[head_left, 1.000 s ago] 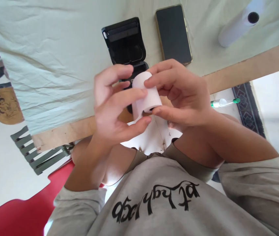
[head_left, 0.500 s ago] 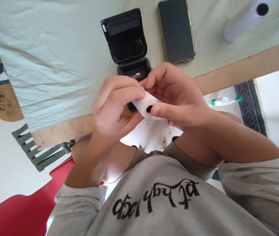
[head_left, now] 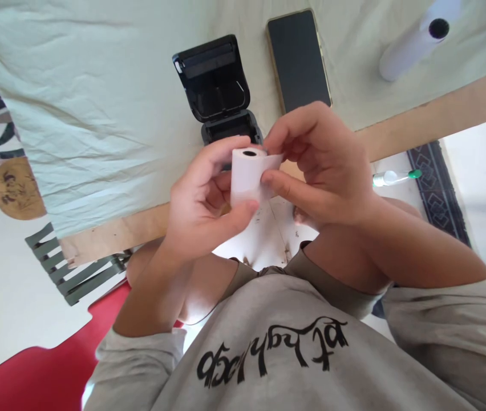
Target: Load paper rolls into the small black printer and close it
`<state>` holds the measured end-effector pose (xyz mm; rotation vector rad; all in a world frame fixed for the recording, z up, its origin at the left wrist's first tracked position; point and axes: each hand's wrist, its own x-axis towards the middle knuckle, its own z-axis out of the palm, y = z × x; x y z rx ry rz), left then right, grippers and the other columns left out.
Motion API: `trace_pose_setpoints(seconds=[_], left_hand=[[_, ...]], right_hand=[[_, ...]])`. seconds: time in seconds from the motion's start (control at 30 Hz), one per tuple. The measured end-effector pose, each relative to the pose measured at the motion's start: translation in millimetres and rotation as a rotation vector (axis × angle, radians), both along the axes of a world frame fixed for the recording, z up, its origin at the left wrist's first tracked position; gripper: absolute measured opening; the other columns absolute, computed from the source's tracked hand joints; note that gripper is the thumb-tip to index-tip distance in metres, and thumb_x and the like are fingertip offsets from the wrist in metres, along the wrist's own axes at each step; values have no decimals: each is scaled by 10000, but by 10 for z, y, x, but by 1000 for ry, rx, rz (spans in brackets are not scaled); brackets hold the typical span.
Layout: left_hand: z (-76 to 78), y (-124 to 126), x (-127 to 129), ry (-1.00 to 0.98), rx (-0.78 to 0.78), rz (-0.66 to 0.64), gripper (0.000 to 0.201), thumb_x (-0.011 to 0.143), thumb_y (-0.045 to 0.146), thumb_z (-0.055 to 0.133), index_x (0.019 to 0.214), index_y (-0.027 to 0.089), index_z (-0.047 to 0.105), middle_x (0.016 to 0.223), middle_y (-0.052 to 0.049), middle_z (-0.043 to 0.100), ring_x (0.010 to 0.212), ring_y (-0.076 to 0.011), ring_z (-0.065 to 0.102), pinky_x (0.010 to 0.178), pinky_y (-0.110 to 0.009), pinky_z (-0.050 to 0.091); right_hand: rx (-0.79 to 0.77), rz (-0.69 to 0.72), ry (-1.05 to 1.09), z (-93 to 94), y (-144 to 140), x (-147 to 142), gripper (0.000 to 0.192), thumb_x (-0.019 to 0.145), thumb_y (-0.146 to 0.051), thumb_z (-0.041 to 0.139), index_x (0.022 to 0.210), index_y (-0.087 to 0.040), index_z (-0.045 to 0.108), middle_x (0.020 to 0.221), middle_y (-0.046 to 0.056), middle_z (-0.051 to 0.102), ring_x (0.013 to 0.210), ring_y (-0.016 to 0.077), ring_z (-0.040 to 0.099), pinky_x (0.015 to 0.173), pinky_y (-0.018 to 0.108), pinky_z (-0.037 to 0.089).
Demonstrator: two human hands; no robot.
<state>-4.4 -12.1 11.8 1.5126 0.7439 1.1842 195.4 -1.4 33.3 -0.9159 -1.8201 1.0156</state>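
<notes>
A small white paper roll (head_left: 245, 177) with a dark hollow core stands upright between my hands, above the table's near edge. My left hand (head_left: 209, 200) is wrapped round its left side, the thumb across the lower front. With thumb and fingers, my right hand (head_left: 320, 165) pinches the loose end of the paper, which is pulled a little away from the roll. Just behind lies a black receipt printer (head_left: 217, 80), its lid raised and its paper bay partly hidden by my fingers.
A phone (head_left: 298, 60) with a dark screen lies right of the printer. Farther right is another white roll (head_left: 409, 51) on the pale tablecloth (head_left: 97, 103). The table's bare wooden edge (head_left: 110, 237) runs in front. A plastic bottle (head_left: 397, 177) with a green cap is beyond the edge.
The roll has turned from tilted, core towards me, to upright with its core on top. My right hand has shifted from the core to the paper's loose end, drawing it out.
</notes>
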Motion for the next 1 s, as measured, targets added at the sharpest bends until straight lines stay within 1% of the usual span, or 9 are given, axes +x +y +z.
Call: trace_pose_setpoints(seconds=[0.07,0.2,0.3,0.4,0.5,0.6,0.7,0.83,1.0], left_hand=[[-18,17,-7,-18,63,-65,672,738,267,879,1363,331,640,1202,-55,687,983,-238,747,723,-313,674],[21,-14,-23,1,-129,-87,654,874,266,751,1472,409,528,1198,-32,684,875,-194,750,728,-347,666],[56,-55,-42,-184,-138,-207,587,863,242,733,1411,373,571,1001,2,698,714,-147,697,606,-293,625],[73,-70,-46,-225,-239,-211,411,879,161,689,1247,335,631,921,-6,672,707,-141,652,522,-251,566],[80,-52,-52,-106,-219,-123,261,896,208,700,1133,311,667,870,-23,645,721,-150,648,522,-244,555],[66,-19,-54,44,-50,-46,184,909,258,680,1091,284,685,1013,-63,635,795,-161,663,510,-234,562],[23,-24,-24,136,160,51,253,879,262,699,1129,269,664,1074,-68,598,872,-165,670,552,-223,601],[-46,-100,30,87,157,118,543,859,236,741,1351,308,523,1117,-42,610,702,-101,684,492,-194,588],[-127,-141,38,134,259,254,544,848,290,796,1321,316,529,1109,-43,697,880,-182,753,613,-273,664]], right_hand=[[82,-18,-13,-14,19,-6,256,956,-389,627,1176,-268,579,1112,38,616,962,164,626,823,310,620],[357,-60,-119,43,33,-7,283,933,-375,668,1205,-303,633,1290,81,568,1237,246,575,992,387,598],[527,-41,-205,83,8,-7,202,984,-286,585,1162,-353,655,1374,41,549,1320,222,560,1138,392,522],[629,-3,-204,73,-1,-8,236,988,-263,559,1189,-369,624,1384,11,556,1306,184,577,1122,358,534],[593,166,-208,48,23,-2,253,989,-363,543,1236,-326,584,1352,12,577,1254,178,604,1090,383,547],[536,253,-187,37,33,0,281,1028,-412,463,1223,-241,573,1249,39,625,1161,170,641,1033,394,567],[571,116,-289,39,-6,-2,158,1023,-204,478,1133,-233,588,1190,9,649,1053,117,651,956,311,578],[506,16,-472,74,-78,-8,182,1025,-188,417,1061,-257,582,1169,-60,648,914,55,658,816,231,574],[574,-134,-489,91,-108,-69,103,997,-172,510,1074,-216,562,1057,-7,719,882,118,701,739,285,557]])
